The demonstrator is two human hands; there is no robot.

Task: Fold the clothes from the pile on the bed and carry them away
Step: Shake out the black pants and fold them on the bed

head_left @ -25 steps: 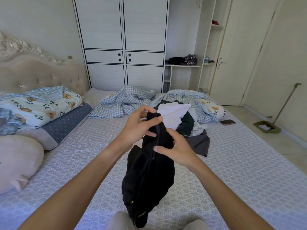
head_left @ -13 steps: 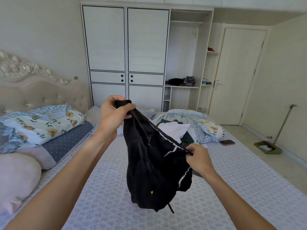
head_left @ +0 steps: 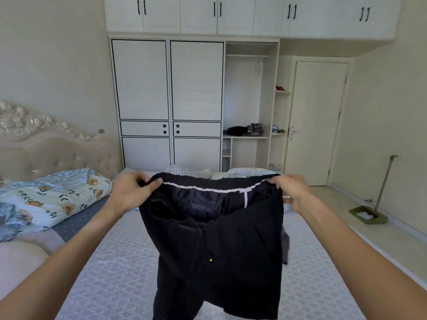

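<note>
A pair of black shorts [head_left: 217,255] hangs spread out in front of me above the bed [head_left: 115,273], waistband up, with a white seam along its inner edge. My left hand [head_left: 131,192] pinches the waistband's left end. At the right end of the waistband my right hand [head_left: 293,192] grips the cloth. The shorts hide most of the clothes pile; only checked fabric [head_left: 184,169] and a dark grey piece [head_left: 285,248] show past their edges.
A floral quilt [head_left: 50,197] and a pink pillow [head_left: 18,262] lie at the bed's left by the headboard. A white wardrobe [head_left: 168,100] with an open shelf section [head_left: 245,135] stands behind. A closed door [head_left: 316,123] and a dustpan [head_left: 367,214] are on the right.
The bunched shorts have been raised and pulled open sideways. My hands moved apart to the two ends of the waistband, and my view tilted up.
</note>
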